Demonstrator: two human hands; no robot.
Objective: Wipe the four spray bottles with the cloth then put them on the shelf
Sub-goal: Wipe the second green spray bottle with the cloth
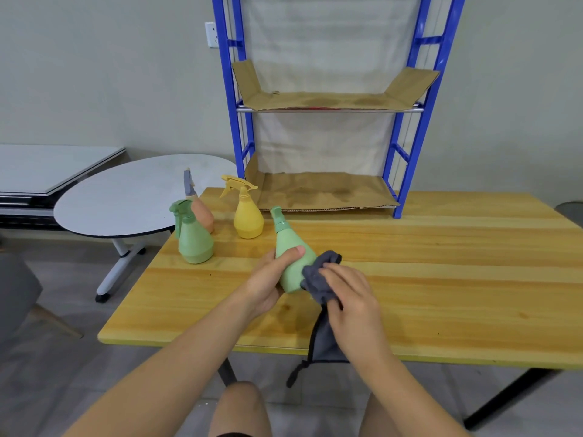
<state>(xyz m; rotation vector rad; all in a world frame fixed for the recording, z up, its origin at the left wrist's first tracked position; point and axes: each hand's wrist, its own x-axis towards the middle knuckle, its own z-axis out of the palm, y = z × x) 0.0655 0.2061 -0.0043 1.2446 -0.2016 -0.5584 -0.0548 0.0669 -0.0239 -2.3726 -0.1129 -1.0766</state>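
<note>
Our left hand (268,280) grips the tilted green spray bottle (291,257) while our right hand (350,293) presses the bunched grey cloth (318,277) against it.

A round white table (132,197) stands beside the wooden table (441,279).

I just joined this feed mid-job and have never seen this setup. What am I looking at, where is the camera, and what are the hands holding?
There is no machine: a person works with bare hands, filmed by one wide-angle camera worn on the head, looking down. The left hand grips a green spray bottle, tilted above the wooden table. The right hand presses a grey cloth against it. Three more bottles stand on the table: green, orange, yellow. Behind stands a blue shelf lined with cardboard, no bottles on it.
</note>
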